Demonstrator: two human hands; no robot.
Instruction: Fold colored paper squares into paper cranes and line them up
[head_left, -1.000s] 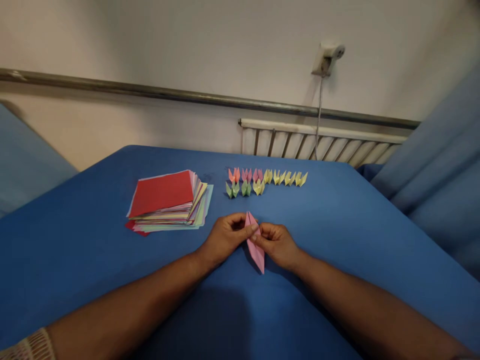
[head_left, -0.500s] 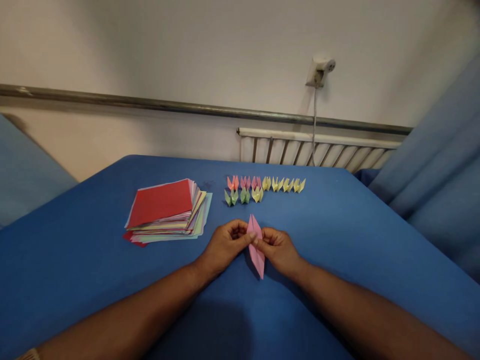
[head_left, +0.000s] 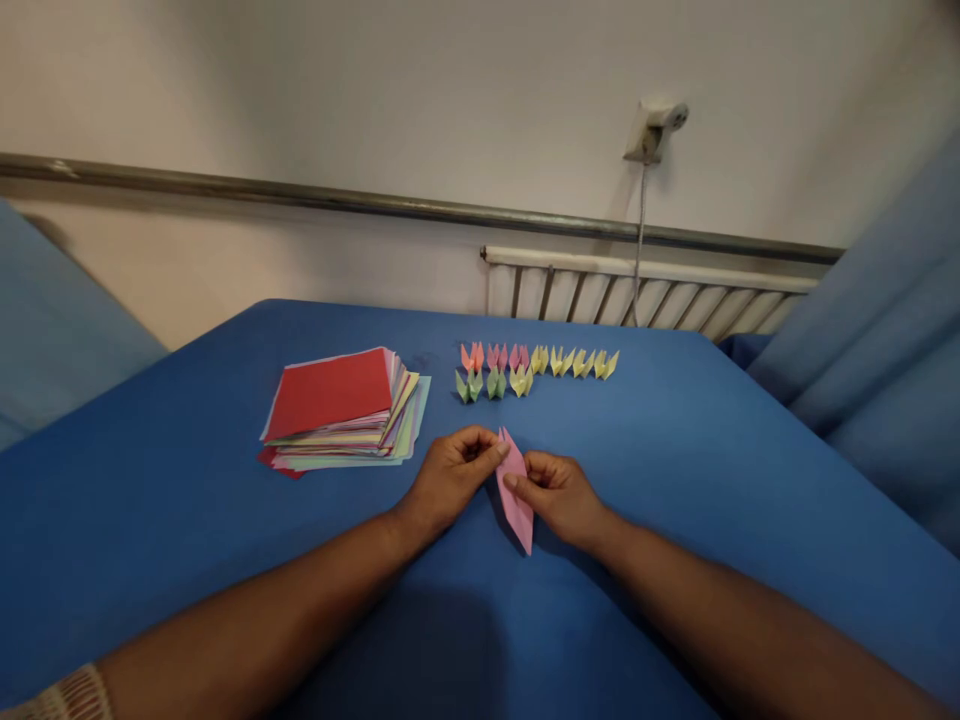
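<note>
A long, pointed pink paper fold [head_left: 516, 500] lies on the blue table [head_left: 712, 470] between my hands. My left hand [head_left: 450, 475] pinches its upper left edge with curled fingers. My right hand [head_left: 559, 495] presses and grips its right side, fingers closed on the paper. Behind them stand two short rows of small folded paper pieces [head_left: 536, 368] in orange, pink, yellow and green. A stack of coloured paper sheets [head_left: 341, 410] with a red sheet on top lies to the left.
A metal rail [head_left: 300, 195] runs along the wall behind the table. A white slatted frame [head_left: 645, 290] and a wall socket with a cable [head_left: 651, 130] are at the back right. Blue fabric [head_left: 885, 330] hangs at the right.
Both hands stay on the pink fold with slight finger shifts; the fold's tip sits a little lower between the fingers. The camera view has tilted slightly.
</note>
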